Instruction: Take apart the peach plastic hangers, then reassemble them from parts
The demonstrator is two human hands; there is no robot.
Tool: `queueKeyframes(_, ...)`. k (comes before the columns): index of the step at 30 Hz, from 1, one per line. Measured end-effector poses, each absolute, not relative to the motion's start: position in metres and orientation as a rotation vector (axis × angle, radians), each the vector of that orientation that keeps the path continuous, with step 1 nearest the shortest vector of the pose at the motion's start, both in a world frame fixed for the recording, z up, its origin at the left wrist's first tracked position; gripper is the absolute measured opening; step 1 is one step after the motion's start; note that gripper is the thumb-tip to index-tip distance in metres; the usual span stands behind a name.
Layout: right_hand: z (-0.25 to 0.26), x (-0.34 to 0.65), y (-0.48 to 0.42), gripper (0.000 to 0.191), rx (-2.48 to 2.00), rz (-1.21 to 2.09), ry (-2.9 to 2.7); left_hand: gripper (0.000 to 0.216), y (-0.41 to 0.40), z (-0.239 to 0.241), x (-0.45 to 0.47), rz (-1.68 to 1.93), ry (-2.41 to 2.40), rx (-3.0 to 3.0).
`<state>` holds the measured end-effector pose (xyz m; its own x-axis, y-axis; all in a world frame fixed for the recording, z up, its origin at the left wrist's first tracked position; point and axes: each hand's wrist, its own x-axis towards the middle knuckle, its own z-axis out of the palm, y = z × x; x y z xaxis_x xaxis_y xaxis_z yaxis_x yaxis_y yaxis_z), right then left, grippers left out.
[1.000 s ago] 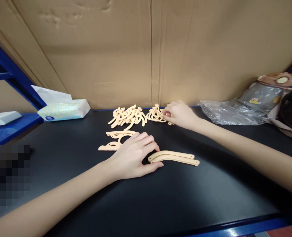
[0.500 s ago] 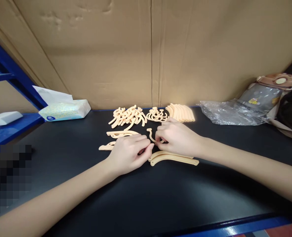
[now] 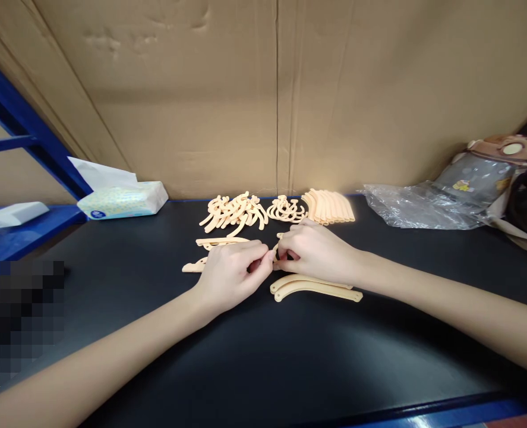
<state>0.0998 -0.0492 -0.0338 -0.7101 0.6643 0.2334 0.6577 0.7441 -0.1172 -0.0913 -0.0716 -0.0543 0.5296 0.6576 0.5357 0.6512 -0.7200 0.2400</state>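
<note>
In the middle of the black tabletop my right hand (image 3: 319, 249) pinches a small curved beige hook piece (image 3: 280, 235), mostly covered by the fingers. My left hand (image 3: 232, 273) is closed, with thumb and forefinger pressed together against the hook's near side; whatever sits between those fingertips is hidden. The two hands meet at their fingertips. Just below my right hand lie two long curved beige strips (image 3: 321, 291) with holes at their ends, side by side. Partly behind my left hand are a long beige piece (image 3: 221, 242) and a shorter shaped one (image 3: 193, 267).
Along the back edge lie a heap of curved beige pieces (image 3: 234, 213), a small pile of hooks (image 3: 285, 209) and a row of long strips (image 3: 330, 206). A tissue pack (image 3: 125, 200) stands left; a clear plastic bag (image 3: 417, 205) and a bottle (image 3: 472, 172) are right.
My right hand has turned the hook piece and brought it against my left fingertips, so less of it shows. The whole view has shifted slightly.
</note>
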Motion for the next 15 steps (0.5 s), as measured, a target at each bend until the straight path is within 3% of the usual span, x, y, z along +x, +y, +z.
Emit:
queueKeyframes(8,-0.028,0.126,-0.058,0.024,-1.093,0.036,-2.579,0.039,-0.069,-0.040,-0.096,0.895,1.481,2.691)
queueKeyframes(12,-0.034,0.163,-0.064,0.021,-1.169,0.009,-2.564,0.024,-0.051,-0.024,-0.105,0.779,1.785,2.617)
queueKeyframes(15,-0.042,0.188,-0.067,0.020,-1.227,0.033,-2.512,0.028,-0.029,-0.018,-0.111,0.572,1.938,2.596)
